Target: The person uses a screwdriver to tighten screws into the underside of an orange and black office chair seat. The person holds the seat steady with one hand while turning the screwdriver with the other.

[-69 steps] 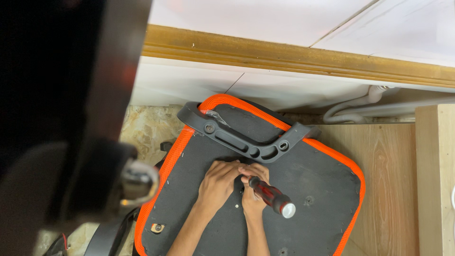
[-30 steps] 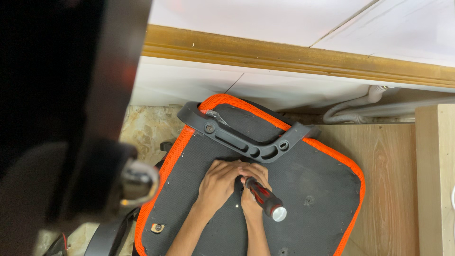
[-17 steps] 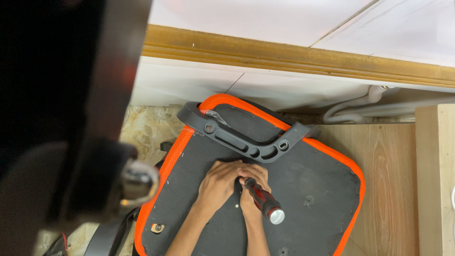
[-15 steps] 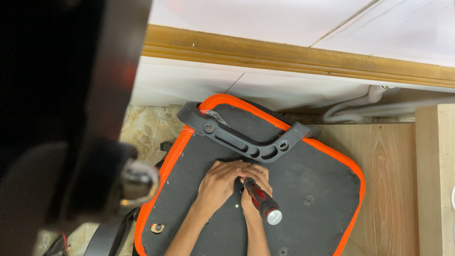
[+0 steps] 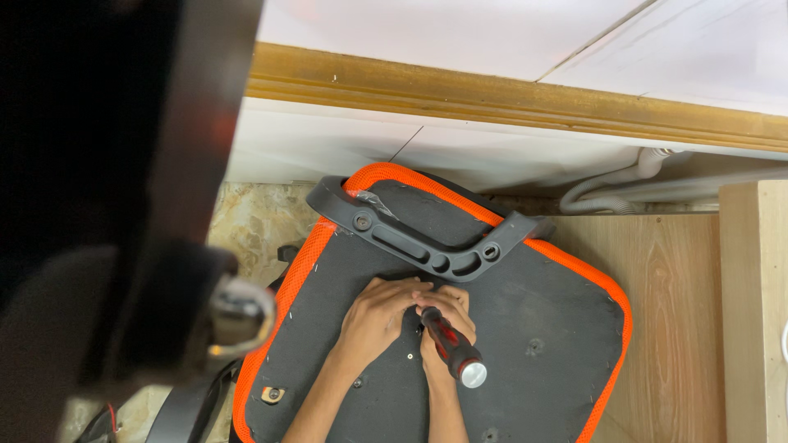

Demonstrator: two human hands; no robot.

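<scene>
An upturned chair seat (image 5: 542, 328), dark grey underneath with an orange mesh rim, lies in the lower middle of the head view. A dark grey plastic bracket (image 5: 410, 242) is fixed across its far edge. My right hand (image 5: 447, 332) grips a red and black screwdriver (image 5: 450, 349) whose silver butt end points toward me, its tip down against the seat's underside. My left hand (image 5: 377, 316) rests flat on the seat right beside the tip, fingers touching the right hand. The tip itself is hidden by my fingers.
A dark blurred chair part with a shiny metal end (image 5: 242, 316) fills the left side. A wooden moulding (image 5: 509, 98) runs along the white wall. White corrugated hoses (image 5: 616, 193) lie at right, beside a light wooden panel (image 5: 755, 312). Small screw holes (image 5: 535, 347) dot the seat.
The screwdriver handle has swung from pointing lower right to more upright, its butt end moving left and toward me. Both hands stay in the same spot on the seat.
</scene>
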